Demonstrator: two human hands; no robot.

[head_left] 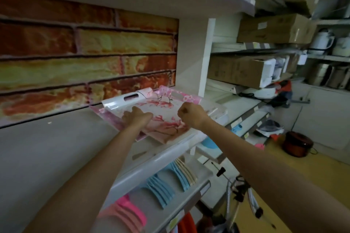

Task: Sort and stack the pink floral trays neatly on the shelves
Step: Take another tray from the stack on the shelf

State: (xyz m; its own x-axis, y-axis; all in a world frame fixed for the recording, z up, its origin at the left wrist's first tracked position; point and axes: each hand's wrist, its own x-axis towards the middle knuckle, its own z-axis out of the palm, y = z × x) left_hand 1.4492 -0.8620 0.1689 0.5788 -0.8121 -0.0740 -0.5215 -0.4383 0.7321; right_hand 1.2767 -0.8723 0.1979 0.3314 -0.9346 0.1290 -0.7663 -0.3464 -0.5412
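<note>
Under the left hand (pixel 135 114) lies the top pink floral tray (pixel 161 119); the palm is flat on its floor with the fingers spread apart, closed on nothing, I think to press the tray down and keep it from sliding. Just to the right of it, the right hand (pixel 190 113) is curled together into a fist near the tray's right rim. Whether it pinches the rim or only rests there I cannot tell, because the knuckles cover the fingertips.

Below both hands the tray sits on at least one other tray of the same pattern, a little turned against it, so the edges do not yet match; the hands seem placed to square the stack (pixel 117 119). It stands on the grey shelf (pixel 56 147), close to the brick-pattern back panel (pixel 85 53) beyond the fingers.

How many trays are in the stack is hard to count: the rims overlap and the picture is soft. The far handle cut-out (pixel 130 96) shows only partly.
</note>
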